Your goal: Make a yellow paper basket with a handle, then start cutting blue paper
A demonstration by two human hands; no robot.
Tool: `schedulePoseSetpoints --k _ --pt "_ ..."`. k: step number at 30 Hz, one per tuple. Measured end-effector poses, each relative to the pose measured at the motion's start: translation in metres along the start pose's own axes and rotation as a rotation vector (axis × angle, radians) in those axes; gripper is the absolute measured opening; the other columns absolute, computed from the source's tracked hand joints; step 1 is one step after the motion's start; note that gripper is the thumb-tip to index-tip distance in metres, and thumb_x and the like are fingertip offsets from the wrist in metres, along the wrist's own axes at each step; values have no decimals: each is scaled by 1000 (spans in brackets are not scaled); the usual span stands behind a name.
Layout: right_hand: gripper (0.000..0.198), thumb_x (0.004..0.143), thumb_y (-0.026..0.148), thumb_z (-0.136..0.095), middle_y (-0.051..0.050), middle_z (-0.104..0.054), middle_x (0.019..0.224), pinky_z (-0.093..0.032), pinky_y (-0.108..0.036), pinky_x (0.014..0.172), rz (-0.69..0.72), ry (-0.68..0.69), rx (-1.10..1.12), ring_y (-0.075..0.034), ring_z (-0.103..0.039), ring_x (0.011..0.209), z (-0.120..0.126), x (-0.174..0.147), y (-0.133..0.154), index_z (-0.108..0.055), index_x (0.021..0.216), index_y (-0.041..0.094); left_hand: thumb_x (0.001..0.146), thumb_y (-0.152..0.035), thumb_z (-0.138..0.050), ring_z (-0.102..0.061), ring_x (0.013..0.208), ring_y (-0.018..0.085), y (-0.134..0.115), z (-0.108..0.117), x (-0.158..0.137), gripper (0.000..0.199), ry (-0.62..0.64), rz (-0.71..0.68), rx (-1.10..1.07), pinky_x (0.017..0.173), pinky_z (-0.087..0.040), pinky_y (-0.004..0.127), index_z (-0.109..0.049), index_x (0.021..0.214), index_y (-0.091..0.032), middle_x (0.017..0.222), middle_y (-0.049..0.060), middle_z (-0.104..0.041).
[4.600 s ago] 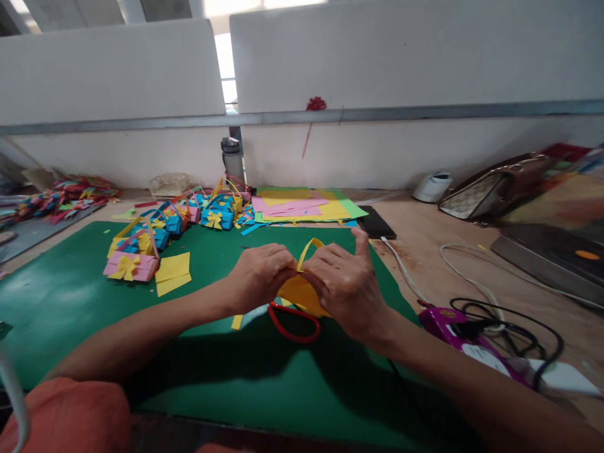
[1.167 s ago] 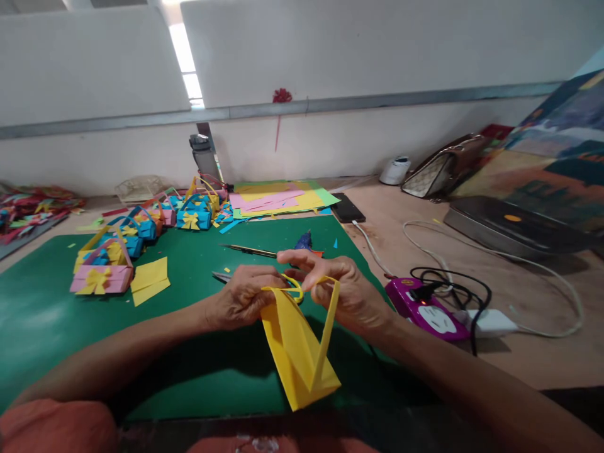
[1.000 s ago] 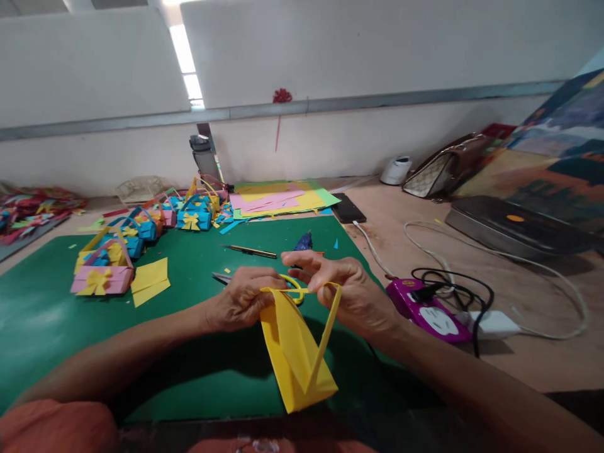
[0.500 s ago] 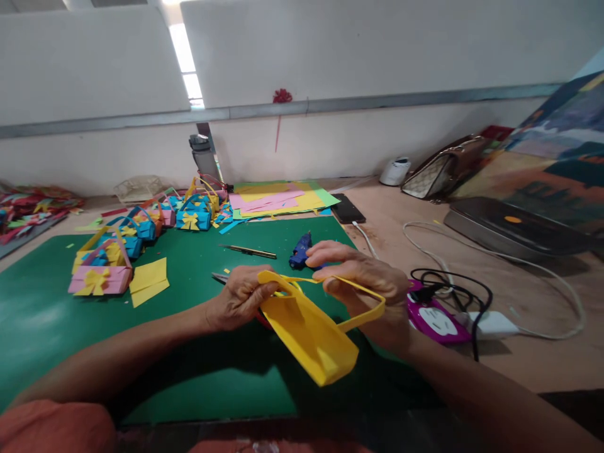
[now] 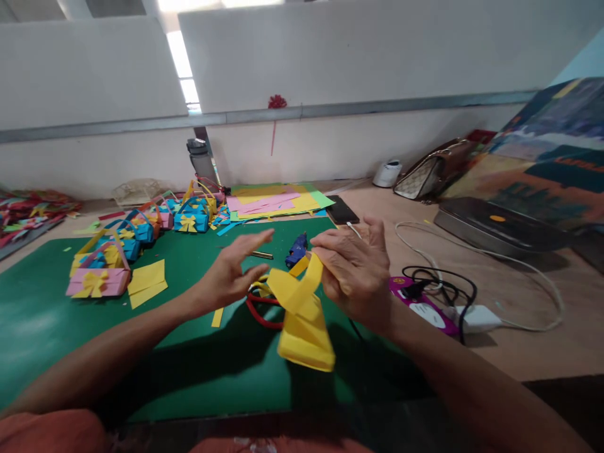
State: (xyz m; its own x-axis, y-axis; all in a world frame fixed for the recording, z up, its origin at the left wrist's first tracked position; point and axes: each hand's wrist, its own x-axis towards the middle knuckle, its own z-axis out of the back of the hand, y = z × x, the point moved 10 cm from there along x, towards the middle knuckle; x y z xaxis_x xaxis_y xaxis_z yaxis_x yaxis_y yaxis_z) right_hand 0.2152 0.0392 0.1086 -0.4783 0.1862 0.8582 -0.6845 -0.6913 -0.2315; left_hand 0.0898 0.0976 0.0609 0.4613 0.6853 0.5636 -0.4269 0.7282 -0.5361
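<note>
A yellow paper basket (image 5: 306, 330) hangs tilted from my right hand (image 5: 356, 267), whose fingers are closed on its looped strip handle (image 5: 312, 277). To the left, my left hand (image 5: 233, 267) is off the basket, thumb and fingers apart, with nothing in it. Beneath and behind the basket lie red-handled scissors (image 5: 257, 314), partly hidden. A short yellow paper strip (image 5: 218, 317) rests on the green mat (image 5: 212, 384) below my left hand. Just beyond my hands sits a blue glue gun (image 5: 296, 249), beside a thin pen-like tool (image 5: 262, 255).
Small paper baskets with bows (image 5: 97, 283) line the mat's left side, near a folded yellow paper (image 5: 147, 283). Coloured sheets (image 5: 278, 200) and a phone (image 5: 343, 209) lie at the back. A purple power strip (image 5: 427, 311) with cables stands right of my right arm.
My left hand has let go of the basket and opened, moving slightly away. The basket has swung round in my right hand. The yellow strip and red scissor handles now show on the mat.
</note>
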Motion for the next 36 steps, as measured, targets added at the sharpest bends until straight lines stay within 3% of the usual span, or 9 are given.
schedulePoseSetpoints --k 2,4,7,10,14,19,25,36 --pt "12 80 11 -50 -3 -70 81 -29 -52 96 41 38 -111 -18 -63 79 -6 1 5 -58 73 17 85 -27 -51 -46 119 22 -12 26 -1 36 -181 23 56 102 -36 41 -55 120 -18 122 11 -57" --pt "14 81 13 -50 -2 -70 81 -26 -52 98 61 71 -179 -18 -63 81 -11 1 10 -58 71 18 86 -26 -49 -42 123 22 -29 31 -2 24 -222 7 100 108 -28 43 -64 104 -17 123 10 -56" --pt "18 82 14 -47 0 -70 81 -22 -52 100 79 88 -220 -17 -62 82 -15 2 17 -59 69 19 85 -27 -51 -28 133 24 -40 11 -3 19 -125 26 124 111 -22 46 -67 91 -19 131 7 -50" --pt "19 82 13 -46 0 -70 80 -19 -52 101 90 92 -240 -17 -62 84 -16 2 22 -59 69 19 84 -27 -54 -30 132 23 -40 -6 -2 18 -67 26 67 111 -20 47 -66 74 -17 130 8 -52" --pt "15 84 18 -48 -1 -70 84 -17 -55 100 132 116 -283 -20 -61 89 -17 0 28 -62 78 20 84 -22 -54 -38 128 21 -39 -11 -1 19 -66 13 -1 111 -23 46 -63 69 -17 122 9 -58" --pt "16 84 14 -48 -4 -70 89 -19 -54 99 175 107 -274 -22 -61 93 -16 -3 37 -64 85 19 84 -21 -54 -34 129 21 -38 -12 -2 19 -50 45 -32 110 -22 46 -63 68 -17 126 9 -55" --pt "22 86 19 -42 -1 -71 87 -14 -54 102 7 144 -16 -23 -60 97 -26 -4 22 -63 78 17 84 -20 -54 -38 126 21 -36 -13 -1 20 -38 28 -55 109 -24 46 -61 65 -16 124 10 -57" --pt "27 87 22 -39 2 -72 93 -13 -55 102 -259 252 218 -24 -57 106 -39 -11 -14 -65 94 26 84 -23 -53 -39 125 21 -35 -17 -4 22 -26 34 -49 109 -22 46 -61 65 -18 127 5 -55"
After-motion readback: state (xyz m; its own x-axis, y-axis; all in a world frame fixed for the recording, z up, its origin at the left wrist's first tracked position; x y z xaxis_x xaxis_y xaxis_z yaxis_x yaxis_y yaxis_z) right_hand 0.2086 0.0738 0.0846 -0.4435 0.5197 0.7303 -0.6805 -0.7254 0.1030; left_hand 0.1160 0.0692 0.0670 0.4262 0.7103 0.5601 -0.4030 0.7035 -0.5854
